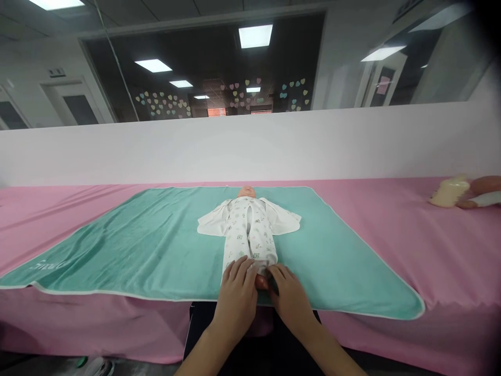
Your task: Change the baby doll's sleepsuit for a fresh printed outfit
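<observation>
A baby doll [248, 230] in a white patterned sleepsuit lies on its back on a teal blanket [156, 245], head away from me. My left hand [237, 292] rests at the doll's feet, fingers curled over the hem of the suit's legs. My right hand [289, 295] lies beside it, fingers pressed on the same hem. A bare doll foot [261, 282] shows between my hands.
The blanket covers a long table with a pink sheet [410, 235]. A milk bottle [450, 192] and another doll's limb [485, 188] lie at the far right. A white partition [250, 146] runs behind the table. A shoe [94, 365] shows on the floor, lower left.
</observation>
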